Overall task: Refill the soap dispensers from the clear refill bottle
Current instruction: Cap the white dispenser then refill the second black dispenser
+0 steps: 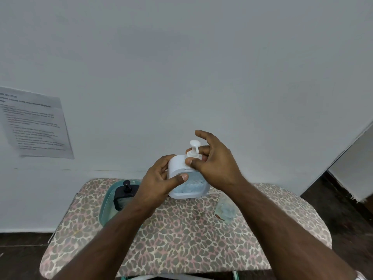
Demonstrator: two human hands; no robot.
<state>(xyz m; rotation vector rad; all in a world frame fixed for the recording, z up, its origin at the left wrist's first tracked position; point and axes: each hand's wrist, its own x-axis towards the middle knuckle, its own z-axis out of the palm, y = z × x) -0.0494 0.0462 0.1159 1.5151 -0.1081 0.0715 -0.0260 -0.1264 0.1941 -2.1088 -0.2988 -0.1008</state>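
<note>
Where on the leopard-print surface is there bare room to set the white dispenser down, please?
The near middle of the leopard-print surface, between the forearms, is bare. Its far left is crowded by the teal tray holding the black dispenser; a clear bottle lies right.

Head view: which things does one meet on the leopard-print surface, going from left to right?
Teal tray → black soap dispenser standing in it → white soap dispenser, held by left hand and right hand → clear refill bottle lying flat.
</note>
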